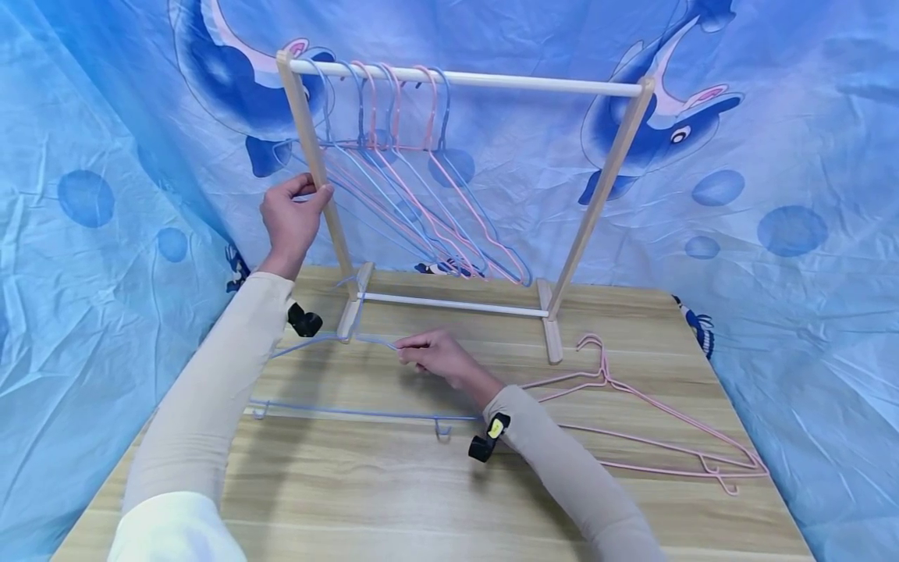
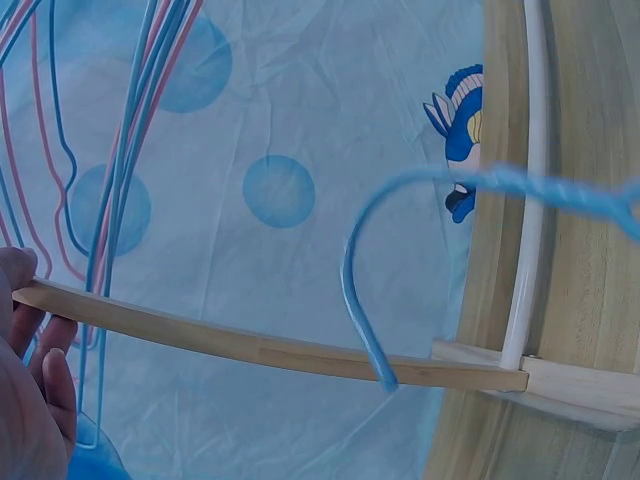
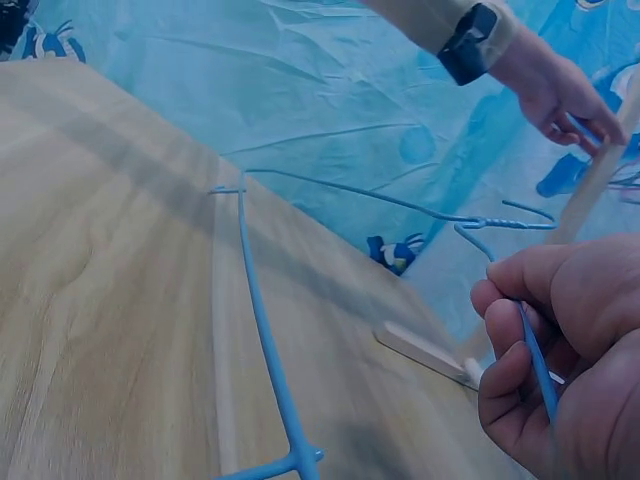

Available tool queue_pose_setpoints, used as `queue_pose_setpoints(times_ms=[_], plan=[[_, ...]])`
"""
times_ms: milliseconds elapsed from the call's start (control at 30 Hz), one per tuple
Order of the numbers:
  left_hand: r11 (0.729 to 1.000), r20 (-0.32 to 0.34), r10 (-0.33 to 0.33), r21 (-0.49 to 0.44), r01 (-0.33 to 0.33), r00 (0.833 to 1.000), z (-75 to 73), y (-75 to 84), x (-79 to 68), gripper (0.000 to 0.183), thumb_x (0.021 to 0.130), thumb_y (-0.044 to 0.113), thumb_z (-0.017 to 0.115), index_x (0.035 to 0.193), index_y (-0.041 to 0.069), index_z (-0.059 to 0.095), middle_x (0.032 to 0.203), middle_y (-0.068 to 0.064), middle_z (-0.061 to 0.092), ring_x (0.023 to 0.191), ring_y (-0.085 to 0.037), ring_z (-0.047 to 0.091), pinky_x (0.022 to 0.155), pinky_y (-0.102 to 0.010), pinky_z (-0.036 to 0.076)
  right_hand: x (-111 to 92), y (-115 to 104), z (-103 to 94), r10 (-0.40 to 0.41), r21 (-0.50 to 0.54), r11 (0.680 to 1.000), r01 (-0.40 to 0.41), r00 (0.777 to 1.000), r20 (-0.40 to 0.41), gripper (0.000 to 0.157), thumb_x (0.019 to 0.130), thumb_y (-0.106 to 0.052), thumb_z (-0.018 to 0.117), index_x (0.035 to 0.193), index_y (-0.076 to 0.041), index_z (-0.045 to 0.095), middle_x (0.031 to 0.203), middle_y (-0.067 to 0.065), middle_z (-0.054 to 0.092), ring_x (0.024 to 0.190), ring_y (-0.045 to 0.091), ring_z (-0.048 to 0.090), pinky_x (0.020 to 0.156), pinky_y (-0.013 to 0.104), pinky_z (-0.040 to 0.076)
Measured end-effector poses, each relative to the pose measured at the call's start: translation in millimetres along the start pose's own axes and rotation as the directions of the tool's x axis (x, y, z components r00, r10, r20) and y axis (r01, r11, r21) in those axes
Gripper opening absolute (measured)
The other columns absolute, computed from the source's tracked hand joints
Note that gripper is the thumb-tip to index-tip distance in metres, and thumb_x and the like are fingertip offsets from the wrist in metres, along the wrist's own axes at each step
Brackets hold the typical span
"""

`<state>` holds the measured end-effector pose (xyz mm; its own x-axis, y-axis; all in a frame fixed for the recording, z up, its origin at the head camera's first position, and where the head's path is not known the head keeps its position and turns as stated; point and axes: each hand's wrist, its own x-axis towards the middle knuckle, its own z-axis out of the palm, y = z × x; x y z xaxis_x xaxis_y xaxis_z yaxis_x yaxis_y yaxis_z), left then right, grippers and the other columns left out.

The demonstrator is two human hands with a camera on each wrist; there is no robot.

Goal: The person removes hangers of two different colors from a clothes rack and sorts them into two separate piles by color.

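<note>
My left hand [image 1: 291,218] holds the left wooden post [image 1: 307,133] of a small garment rack partway up, fingers behind it and thumb in front. Between thumb and fingers, my right hand [image 1: 438,355] pinches one sloping arm of a blue clothes hanger [image 1: 351,410]. That hanger is above the table in front of the rack's left foot, its hook [image 2: 352,260] pointing toward the rack. Small hooks hang from its bottom bar. Several blue and pink hangers [image 1: 428,156] hang from the left half of the white top rail [image 1: 520,80].
Pink hangers [image 1: 602,359] lie on the right side of the wooden table [image 1: 365,499], partly behind my right forearm. The rack's right foot [image 1: 552,336] stands near the table's back. Blue patterned cloth [image 1: 808,156] surrounds the table at the back and sides.
</note>
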<state>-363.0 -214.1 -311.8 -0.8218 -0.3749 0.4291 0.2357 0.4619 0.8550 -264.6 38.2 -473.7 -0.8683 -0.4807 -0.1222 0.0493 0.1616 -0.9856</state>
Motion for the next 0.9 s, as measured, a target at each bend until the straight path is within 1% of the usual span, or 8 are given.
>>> queue_pose_setpoints(times_ms=[133,233,300,367,500,633,767,900], plan=[[1.000,-0.001,0.005,-0.005,-0.005,1.000,0.4,-0.5,0.1,0.037,0.094,0.039,0.074,0.124,0.018,0.076,0.113,-0.005,0.074,0.096,-0.010,0.070,0.081,-0.022,0.055,9.1,5.1,11.0,0.000,0.023,1.000,0.000,1.000,0.009,0.027,0.096,-0.011,0.070,0.121,-0.001,0.075,0.115,0.028,0.071,0.063,0.011,0.057,0.063,0.028,0.047],[1.000,0.003,0.006,-0.014,-0.006,1.000,0.2,-0.5,-0.1,0.036,0.094,0.039,0.074,0.124,0.018,0.076,0.114,-0.006,0.074,0.095,-0.009,0.071,0.085,-0.025,0.057,14.3,7.5,18.6,-0.009,0.019,1.000,0.009,1.000,0.001,0.025,0.095,-0.008,0.071,0.119,0.000,0.075,0.111,0.027,0.073,0.064,0.010,0.059,0.062,0.027,0.048],[1.000,0.006,0.006,-0.020,-0.006,1.000,0.1,-0.6,-0.1,0.037,0.094,0.039,0.074,0.124,0.017,0.076,0.114,-0.006,0.073,0.095,-0.009,0.071,0.087,-0.027,0.057,17.3,8.7,23.6,-0.037,-0.024,0.999,0.037,0.999,-0.017,0.024,0.094,-0.008,0.072,0.116,-0.001,0.077,0.104,0.023,0.075,0.065,0.010,0.060,0.062,0.026,0.049],[1.000,0.005,0.007,-0.026,-0.007,1.000,0.1,-0.8,0.0,0.036,0.094,0.039,0.074,0.124,0.017,0.076,0.114,-0.007,0.073,0.094,-0.009,0.071,0.088,-0.028,0.057,19.8,9.7,28.3,-0.074,-0.079,0.994,0.071,0.997,-0.038,0.022,0.092,-0.008,0.074,0.113,-0.002,0.078,0.096,0.016,0.076,0.068,0.010,0.061,0.062,0.023,0.049],[1.000,0.002,0.011,-0.027,-0.011,1.000,0.3,-1.1,0.2,0.036,0.094,0.039,0.074,0.123,0.017,0.076,0.113,-0.006,0.073,0.093,-0.009,0.071,0.088,-0.028,0.057,23.4,12.4,36.6,-0.142,-0.174,0.976,0.127,0.987,-0.079,0.019,0.090,-0.009,0.078,0.109,-0.003,0.080,0.085,0.002,0.073,0.072,0.008,0.061,0.060,0.020,0.050],[0.999,0.004,0.013,-0.031,-0.013,1.000,0.4,-1.3,0.2,0.036,0.094,0.039,0.074,0.123,0.017,0.076,0.113,-0.006,0.073,0.094,-0.010,0.070,0.087,-0.027,0.057,26.6,17.2,42.5,-0.162,-0.203,0.970,0.137,0.981,-0.110,0.017,0.090,-0.008,0.078,0.106,-0.005,0.081,0.083,0.001,0.073,0.070,0.008,0.062,0.058,0.021,0.051],[0.999,0.004,0.014,-0.033,-0.014,1.000,0.4,-1.0,0.1,0.036,0.094,0.039,0.074,0.123,0.017,0.076,0.112,-0.006,0.073,0.094,-0.011,0.070,0.087,-0.027,0.057,29.3,21.7,46.1,-0.169,-0.234,0.963,0.133,0.975,-0.144,0.015,0.089,-0.009,0.079,0.103,-0.007,0.082,0.082,0.002,0.074,0.068,0.004,0.061,0.058,0.019,0.048],[0.999,0.005,0.019,-0.032,-0.019,1.000,0.9,-0.9,0.2,0.035,0.094,0.038,0.074,0.122,0.017,0.077,0.112,-0.006,0.074,0.096,-0.013,0.070,0.086,-0.027,0.056,30.8,24.6,48.3,-0.163,-0.240,0.963,0.121,0.972,-0.167,0.013,0.088,-0.008,0.080,0.101,-0.008,0.082,0.080,0.001,0.074,0.066,0.004,0.061,0.058,0.017,0.047]])
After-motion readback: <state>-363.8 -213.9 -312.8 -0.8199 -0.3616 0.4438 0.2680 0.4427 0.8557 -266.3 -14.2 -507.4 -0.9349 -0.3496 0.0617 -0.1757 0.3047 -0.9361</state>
